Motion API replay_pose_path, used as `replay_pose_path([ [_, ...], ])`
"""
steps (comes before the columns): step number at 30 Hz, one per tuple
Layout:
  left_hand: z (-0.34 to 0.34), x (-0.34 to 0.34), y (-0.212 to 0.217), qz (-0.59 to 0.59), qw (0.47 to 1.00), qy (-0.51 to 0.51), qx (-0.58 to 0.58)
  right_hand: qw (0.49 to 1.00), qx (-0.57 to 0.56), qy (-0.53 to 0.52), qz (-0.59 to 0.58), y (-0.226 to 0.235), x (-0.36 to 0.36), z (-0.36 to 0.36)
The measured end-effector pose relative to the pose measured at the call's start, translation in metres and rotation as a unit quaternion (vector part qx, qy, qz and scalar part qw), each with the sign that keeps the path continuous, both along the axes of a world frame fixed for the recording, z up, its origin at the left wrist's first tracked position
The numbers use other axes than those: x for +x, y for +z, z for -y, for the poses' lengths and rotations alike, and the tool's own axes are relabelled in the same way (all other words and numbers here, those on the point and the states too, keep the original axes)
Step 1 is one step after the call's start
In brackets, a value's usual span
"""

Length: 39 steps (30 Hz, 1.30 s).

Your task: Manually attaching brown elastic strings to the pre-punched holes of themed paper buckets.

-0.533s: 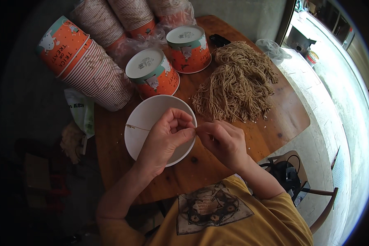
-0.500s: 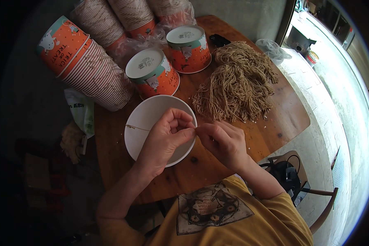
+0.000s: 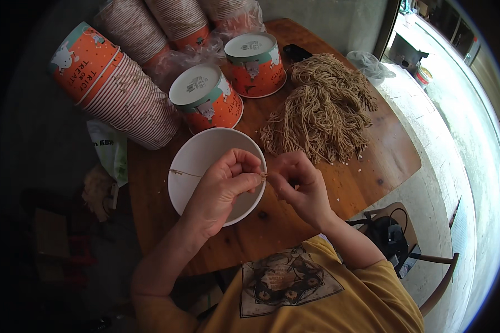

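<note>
A thin tan cord (image 3: 188,174) hangs out from behind my left hand (image 3: 222,186), one end lying over the left rim of a white paper bucket (image 3: 190,191). My left hand is closed above the bucket, pinching the cord between thumb and forefinger. A short, knot-like bit of cord shows just past that thumb tip. My right hand (image 3: 300,180) is beside it, over the bucket's right rim, thumb and forefinger curled in at that bit of cord. Its hold is partly hidden by its own fingers. Beyond my right hand lies a heap of tan cords (image 3: 328,111).
Two upturned orange paper buckets (image 3: 205,102) stand behind the white one. Tall nested bucket stacks (image 3: 130,102) lean at the left and back, with clear plastic wrap (image 3: 191,58) around some. Small white bits lie scattered on the wooden table (image 3: 380,161). A chair (image 3: 436,261) holding a black bag is at the right.
My right hand's fingers have lifted and loosened slightly, baring the small bit of cord between the hands. My left hand has barely moved.
</note>
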State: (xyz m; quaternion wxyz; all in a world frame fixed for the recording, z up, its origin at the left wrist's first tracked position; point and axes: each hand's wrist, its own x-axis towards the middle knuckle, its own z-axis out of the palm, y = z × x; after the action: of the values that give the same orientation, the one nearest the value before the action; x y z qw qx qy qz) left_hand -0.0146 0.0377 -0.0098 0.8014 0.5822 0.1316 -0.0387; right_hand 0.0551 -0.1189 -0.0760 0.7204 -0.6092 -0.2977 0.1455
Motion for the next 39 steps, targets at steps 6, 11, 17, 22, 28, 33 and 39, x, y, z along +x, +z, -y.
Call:
replay_pose_path([
  [6,0.002,-0.001,0.001,0.010,0.999,0.010,0.041,0.966,-0.063,-0.079,0.236,0.011,0.002,0.002],
  [11,0.005,-0.002,0.001,0.035,0.993,0.016,0.113,0.912,-0.089,-0.119,0.382,0.016,0.008,0.005],
  [17,0.010,0.000,0.001,0.055,0.987,0.005,0.154,0.880,-0.092,-0.116,0.452,0.009,0.008,0.003],
  [22,0.012,-0.003,-0.006,0.102,0.969,-0.013,0.227,0.996,-0.013,0.065,-0.055,0.008,0.005,0.002],
  [28,0.014,-0.003,-0.004,0.111,0.949,-0.018,0.294,0.980,0.043,0.095,-0.171,0.012,0.007,0.002],
  [33,0.012,-0.004,-0.002,0.100,0.929,-0.047,0.354,0.973,0.046,0.100,-0.202,0.012,0.008,0.003],
  [39,0.015,-0.005,-0.003,0.127,0.898,-0.032,0.420,0.967,0.069,0.115,-0.218,0.004,0.009,0.006],
])
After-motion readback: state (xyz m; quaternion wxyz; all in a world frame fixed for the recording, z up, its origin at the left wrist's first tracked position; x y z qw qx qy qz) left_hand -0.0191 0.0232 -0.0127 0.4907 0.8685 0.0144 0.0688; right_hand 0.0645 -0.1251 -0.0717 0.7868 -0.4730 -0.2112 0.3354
